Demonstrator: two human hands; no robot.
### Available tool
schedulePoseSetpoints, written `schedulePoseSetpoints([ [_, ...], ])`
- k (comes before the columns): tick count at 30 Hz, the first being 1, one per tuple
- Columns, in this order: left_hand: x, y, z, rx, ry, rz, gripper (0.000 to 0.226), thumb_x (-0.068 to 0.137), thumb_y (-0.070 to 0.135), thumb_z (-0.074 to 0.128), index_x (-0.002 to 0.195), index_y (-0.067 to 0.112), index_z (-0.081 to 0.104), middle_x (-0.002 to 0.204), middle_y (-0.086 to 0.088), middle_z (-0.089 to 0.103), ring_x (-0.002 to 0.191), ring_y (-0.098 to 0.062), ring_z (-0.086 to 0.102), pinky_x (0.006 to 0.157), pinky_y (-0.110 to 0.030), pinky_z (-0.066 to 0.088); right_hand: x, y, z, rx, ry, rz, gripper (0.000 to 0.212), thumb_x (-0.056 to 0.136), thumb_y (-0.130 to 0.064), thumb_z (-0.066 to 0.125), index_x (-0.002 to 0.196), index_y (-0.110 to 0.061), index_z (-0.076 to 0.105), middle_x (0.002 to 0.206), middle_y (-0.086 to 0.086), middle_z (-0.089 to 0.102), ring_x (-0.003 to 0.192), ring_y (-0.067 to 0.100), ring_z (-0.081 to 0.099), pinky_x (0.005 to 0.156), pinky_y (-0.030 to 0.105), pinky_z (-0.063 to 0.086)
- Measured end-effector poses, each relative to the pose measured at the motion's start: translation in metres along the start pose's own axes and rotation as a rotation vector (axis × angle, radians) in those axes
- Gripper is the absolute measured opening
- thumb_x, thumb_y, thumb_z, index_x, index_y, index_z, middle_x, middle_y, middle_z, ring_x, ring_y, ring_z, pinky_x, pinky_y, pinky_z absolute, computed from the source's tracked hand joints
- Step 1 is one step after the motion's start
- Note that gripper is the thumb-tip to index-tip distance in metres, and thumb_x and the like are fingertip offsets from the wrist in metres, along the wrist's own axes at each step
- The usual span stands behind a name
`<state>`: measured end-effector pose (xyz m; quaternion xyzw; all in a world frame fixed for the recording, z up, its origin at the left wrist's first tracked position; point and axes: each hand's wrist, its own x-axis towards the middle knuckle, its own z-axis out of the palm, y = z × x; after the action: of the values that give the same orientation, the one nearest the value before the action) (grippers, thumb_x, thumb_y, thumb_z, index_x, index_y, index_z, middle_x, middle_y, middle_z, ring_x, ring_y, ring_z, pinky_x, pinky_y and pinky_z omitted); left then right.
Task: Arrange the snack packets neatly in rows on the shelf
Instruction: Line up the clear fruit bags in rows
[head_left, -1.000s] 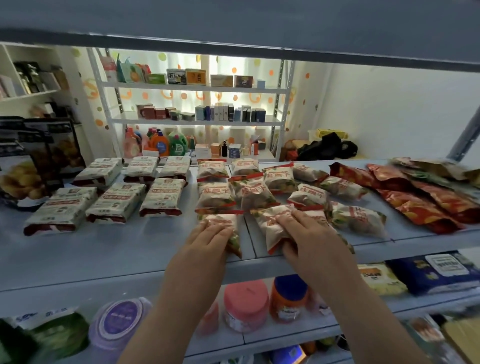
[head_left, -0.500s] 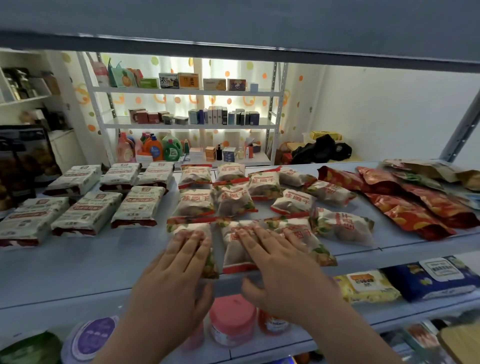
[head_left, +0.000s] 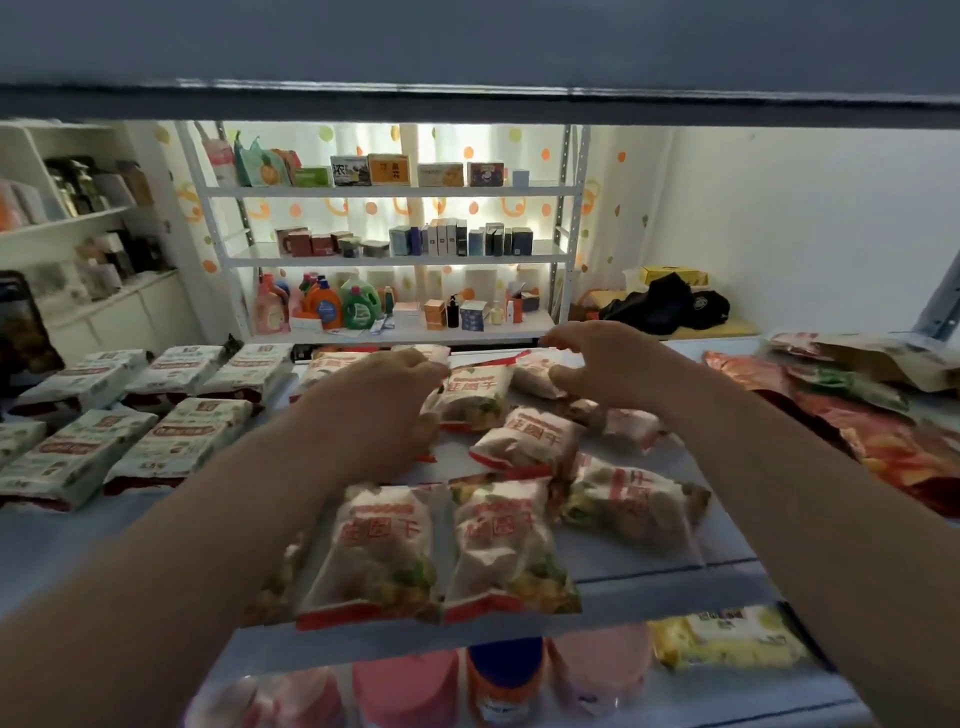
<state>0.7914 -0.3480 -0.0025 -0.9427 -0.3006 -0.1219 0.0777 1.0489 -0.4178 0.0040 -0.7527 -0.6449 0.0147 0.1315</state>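
Several white snack packets with red edges lie on the grey shelf (head_left: 156, 519). Two sit side by side at the front edge, a left front packet (head_left: 379, 551) and a right front packet (head_left: 504, 545). Others lie loosely behind them. My left hand (head_left: 384, 405) reaches to the back rows, its fingers curled round the left edge of a middle packet (head_left: 475, 397). My right hand (head_left: 608, 364) is beside it, fingers and thumb curled round a back packet (head_left: 532, 371). What lies under my left palm is hidden.
White and dark-red packets (head_left: 176, 441) lie in rows on the left of the shelf. Red foil bags (head_left: 883, 441) are piled on the right. The shelf above (head_left: 467, 98) hangs low overhead. Jars (head_left: 506, 680) stand on the shelf below.
Both hands have left the two front packets and reached to the back rows. The front packets now lie side by side at the shelf edge.
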Motion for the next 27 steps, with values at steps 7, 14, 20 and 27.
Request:
schedulePoseSetpoints([
  [7, 0.115, 0.018, 0.023, 0.182, -0.43, 0.086, 0.075, 0.081, 0.03, 0.073, 0.147, 0.03, 0.037, 0.144, 0.001, 0.044, 0.123, -0.019, 0.049, 0.1, -0.039, 0.046, 0.075, 0.054, -0.006, -0.001, -0.119, -0.007, 0.054, 0.093, 0.004, 0.046, 0.143, -0.018, 0.044, 0.142, 0.012, 0.05, 0.122, 0.026, 0.052, 0.099, 0.035, 0.047],
  [14, 0.141, 0.02, 0.05, 0.146, -0.56, 0.007, 0.077, 0.075, 0.038, 0.076, 0.143, 0.035, 0.04, 0.135, 0.002, 0.049, 0.114, -0.02, 0.05, 0.094, -0.04, 0.049, 0.105, 0.055, 0.012, 0.104, -0.516, 0.061, 0.056, 0.091, -0.034, 0.065, 0.142, -0.021, 0.044, 0.106, 0.001, 0.055, 0.09, 0.018, 0.059, 0.08, 0.037, 0.059],
  [20, 0.152, 0.014, 0.067, 0.092, -0.429, -0.058, 0.065, 0.078, 0.044, 0.068, 0.136, 0.035, 0.041, 0.122, 0.002, 0.06, 0.102, -0.019, 0.057, 0.086, -0.04, 0.052, 0.121, 0.058, 0.015, 0.121, -0.478, 0.059, 0.062, 0.086, -0.031, 0.072, 0.14, -0.015, 0.046, 0.12, 0.01, 0.057, 0.1, 0.025, 0.062, 0.085, 0.041, 0.058],
  [27, 0.171, 0.007, 0.087, 0.041, -0.34, -0.138, 0.036, 0.09, 0.052, 0.055, 0.113, 0.025, 0.053, 0.103, 0.001, 0.061, 0.08, -0.013, 0.052, 0.068, -0.03, 0.04, 0.132, 0.06, 0.02, -0.19, -0.411, 0.046, 0.05, 0.093, -0.05, 0.055, 0.127, -0.014, 0.06, 0.111, 0.007, 0.064, 0.097, 0.021, 0.06, 0.086, 0.034, 0.051],
])
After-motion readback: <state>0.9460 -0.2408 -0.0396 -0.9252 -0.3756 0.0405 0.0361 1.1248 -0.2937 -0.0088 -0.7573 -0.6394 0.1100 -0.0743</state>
